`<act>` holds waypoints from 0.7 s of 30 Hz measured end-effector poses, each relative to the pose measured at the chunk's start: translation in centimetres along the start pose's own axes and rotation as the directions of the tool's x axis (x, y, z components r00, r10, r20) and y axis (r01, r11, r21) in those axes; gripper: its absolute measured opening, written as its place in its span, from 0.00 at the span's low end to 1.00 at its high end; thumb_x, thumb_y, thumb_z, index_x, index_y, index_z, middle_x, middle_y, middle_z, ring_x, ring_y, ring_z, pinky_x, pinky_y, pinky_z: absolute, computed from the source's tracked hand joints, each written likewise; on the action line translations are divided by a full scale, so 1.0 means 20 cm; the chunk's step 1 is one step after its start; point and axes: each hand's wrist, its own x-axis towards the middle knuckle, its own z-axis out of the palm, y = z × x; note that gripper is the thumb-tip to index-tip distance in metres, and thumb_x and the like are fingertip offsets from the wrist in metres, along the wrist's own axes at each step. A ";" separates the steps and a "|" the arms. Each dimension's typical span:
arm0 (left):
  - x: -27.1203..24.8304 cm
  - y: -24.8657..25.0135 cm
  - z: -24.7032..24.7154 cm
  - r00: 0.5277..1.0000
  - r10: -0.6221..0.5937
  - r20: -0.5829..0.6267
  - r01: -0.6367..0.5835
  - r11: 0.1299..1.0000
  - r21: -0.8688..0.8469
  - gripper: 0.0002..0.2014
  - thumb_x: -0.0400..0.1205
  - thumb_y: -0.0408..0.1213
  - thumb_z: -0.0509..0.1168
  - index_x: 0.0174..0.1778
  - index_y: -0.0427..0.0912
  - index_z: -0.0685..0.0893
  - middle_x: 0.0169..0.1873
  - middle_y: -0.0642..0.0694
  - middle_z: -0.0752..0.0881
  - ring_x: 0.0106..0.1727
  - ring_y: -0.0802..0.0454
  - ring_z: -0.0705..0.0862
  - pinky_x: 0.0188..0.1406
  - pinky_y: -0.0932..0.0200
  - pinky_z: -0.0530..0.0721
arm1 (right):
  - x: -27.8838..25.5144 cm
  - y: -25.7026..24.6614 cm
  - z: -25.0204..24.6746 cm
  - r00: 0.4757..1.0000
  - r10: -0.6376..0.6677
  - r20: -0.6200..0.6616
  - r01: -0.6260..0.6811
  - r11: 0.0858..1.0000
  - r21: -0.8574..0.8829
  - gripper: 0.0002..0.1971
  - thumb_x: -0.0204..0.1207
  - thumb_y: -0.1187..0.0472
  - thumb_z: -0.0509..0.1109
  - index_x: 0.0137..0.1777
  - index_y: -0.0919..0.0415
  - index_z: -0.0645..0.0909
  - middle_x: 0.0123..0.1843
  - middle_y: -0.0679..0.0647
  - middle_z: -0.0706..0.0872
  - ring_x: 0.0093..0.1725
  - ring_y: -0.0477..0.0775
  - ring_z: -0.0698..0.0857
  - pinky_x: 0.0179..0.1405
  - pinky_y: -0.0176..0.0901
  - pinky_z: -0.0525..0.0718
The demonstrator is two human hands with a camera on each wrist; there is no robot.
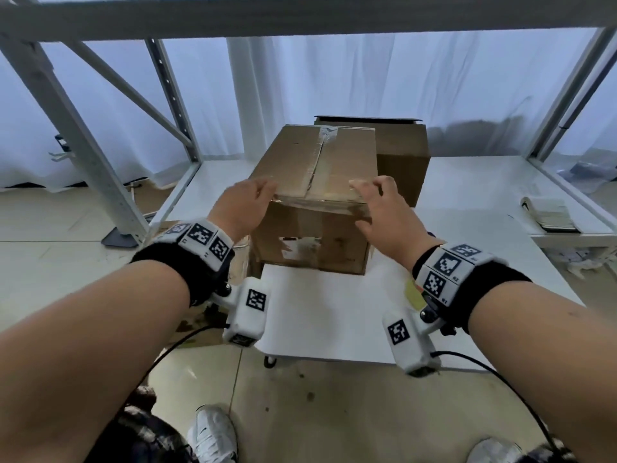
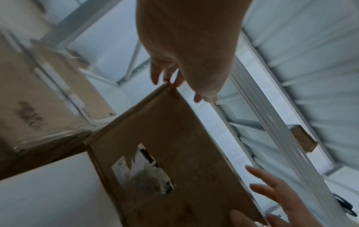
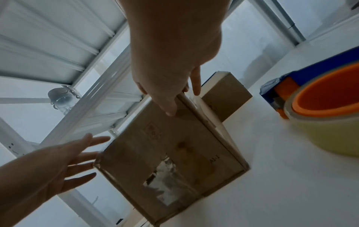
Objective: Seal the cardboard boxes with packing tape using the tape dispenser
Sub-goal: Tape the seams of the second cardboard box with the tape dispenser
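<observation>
Head view, box: brown cardboard box [image 1: 314,195] standing on the white table [image 1: 467,248], flaps down, centre seam on top partly gaping; second box [image 1: 400,152] just behind it to the right.
Head view, left hand [image 1: 242,208]: reached forward, fingers loosely extended at the near left top corner of the box, gripping nothing.
Head view, right hand [image 1: 384,212]: reached forward, fingers spread and relaxed at the near right top corner, holding nothing; true contact hard to tell.
Head view, hidden: tape dispenser mostly covered by the right wrist, only a sliver of yellow showing.
Left wrist view, left hand [image 2: 186,53]: fingertips [image 2: 155,76] at the box [image 2: 174,153] corner, seemingly touching the edge; blur prevents certainty.
Left wrist view, extras: torn label [image 2: 143,170] on the near face; right hand [image 2: 287,204] open, cut off by the frame edge.
Right wrist view, right hand [image 3: 170,64]: thumb [image 3: 169,107] lying flat on the near face of the box [image 3: 174,153], other fingers over the top edge.
Right wrist view, only here: tape dispenser [image 3: 318,104], blue body with an orange core and yellowish tape roll, resting on the table [image 3: 291,184] to the right of the box, cropped at the frame edge.
Right wrist view, left hand [image 3: 56,167]: open, fingers splayed beside the box.
</observation>
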 end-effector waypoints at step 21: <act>0.02 -0.13 0.10 0.970 0.190 -0.150 -0.224 0.940 -0.256 0.11 0.79 0.40 0.70 0.55 0.45 0.89 0.48 0.52 0.78 0.44 0.63 0.78 0.46 0.77 0.75 | 0.15 -0.31 0.08 0.991 -0.126 0.043 0.131 0.979 -0.154 0.22 0.85 0.42 0.52 0.71 0.46 0.78 0.73 0.53 0.79 0.72 0.57 0.75 0.69 0.53 0.72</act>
